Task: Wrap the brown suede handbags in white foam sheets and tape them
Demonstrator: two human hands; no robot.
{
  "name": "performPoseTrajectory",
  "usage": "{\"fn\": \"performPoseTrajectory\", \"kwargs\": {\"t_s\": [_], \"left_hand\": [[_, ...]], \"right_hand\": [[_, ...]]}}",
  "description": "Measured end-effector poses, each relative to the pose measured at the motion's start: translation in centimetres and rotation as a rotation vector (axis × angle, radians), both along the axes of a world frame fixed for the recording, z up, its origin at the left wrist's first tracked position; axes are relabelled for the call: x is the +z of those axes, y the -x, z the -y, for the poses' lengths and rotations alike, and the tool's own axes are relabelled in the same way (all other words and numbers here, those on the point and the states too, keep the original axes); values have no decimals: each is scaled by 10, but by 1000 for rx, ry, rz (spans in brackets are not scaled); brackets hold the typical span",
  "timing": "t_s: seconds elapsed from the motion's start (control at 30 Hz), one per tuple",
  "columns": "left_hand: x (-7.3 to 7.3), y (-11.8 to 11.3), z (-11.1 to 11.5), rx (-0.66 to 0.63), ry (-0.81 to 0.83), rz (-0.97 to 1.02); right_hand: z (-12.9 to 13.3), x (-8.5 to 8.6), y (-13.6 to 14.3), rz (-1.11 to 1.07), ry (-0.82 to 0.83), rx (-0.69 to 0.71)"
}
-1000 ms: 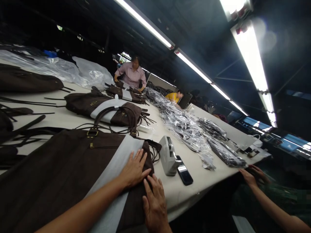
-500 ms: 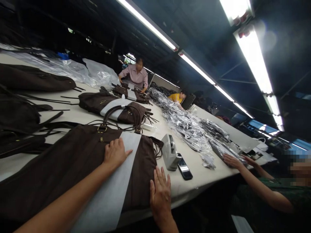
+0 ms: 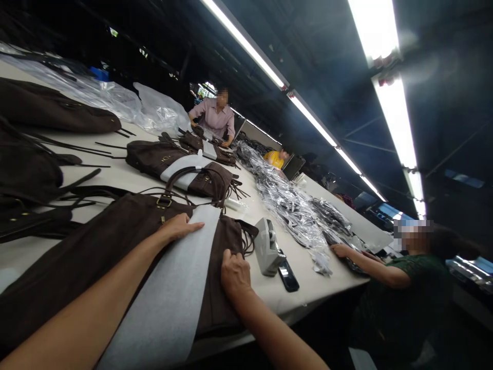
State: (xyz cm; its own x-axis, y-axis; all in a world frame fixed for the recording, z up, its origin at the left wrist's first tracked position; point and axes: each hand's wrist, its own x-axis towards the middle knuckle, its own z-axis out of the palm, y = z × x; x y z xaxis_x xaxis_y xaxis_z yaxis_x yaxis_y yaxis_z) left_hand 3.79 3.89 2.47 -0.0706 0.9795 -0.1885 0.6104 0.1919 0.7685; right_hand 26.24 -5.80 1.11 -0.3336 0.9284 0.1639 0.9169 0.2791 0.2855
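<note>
The brown bag point(image 3: 96, 236) fills the lower left of the frame, partly hidden by the left forearm point(image 3: 100, 298), its white strip point(image 3: 173, 288) cut off at the bottom. The left hand point(image 3: 177, 228) has its thumb over the strip and the right hand point(image 3: 235, 272) is curled near the bag's right end, though I cannot tell whether either grips; rightward on the worktop point(image 3: 308, 294), a tape dispenser point(image 3: 267, 249) partly blocks a phone point(image 3: 288, 277).

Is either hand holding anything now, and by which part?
Cannot be told: the left hand lies on the bag by the white strip; the right hand is curled at one end of the bag, its grip hidden.
</note>
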Motion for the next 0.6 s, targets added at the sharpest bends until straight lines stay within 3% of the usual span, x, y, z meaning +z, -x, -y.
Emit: {"fn": "performPoseTrajectory", "kwargs": {"t_s": [0.07,0.13,0.27,0.43,0.6], "left_hand": [[-2,5,-3,-79,-6,114],[-5,6,-5,-139,5,208],[-12,0,-10,-170,34,256],[-18,-4,-13,-144,34,264],[-18,-2,-11,-145,15,339]], "right_hand": [[-11,-4,9,-15,-49,169],[-21,-6,16,-86,-67,223],[-43,-3,31,-404,7,68],[-81,6,57,-946,155,-277],[-89,19,54,-1125,281,-257]]}}
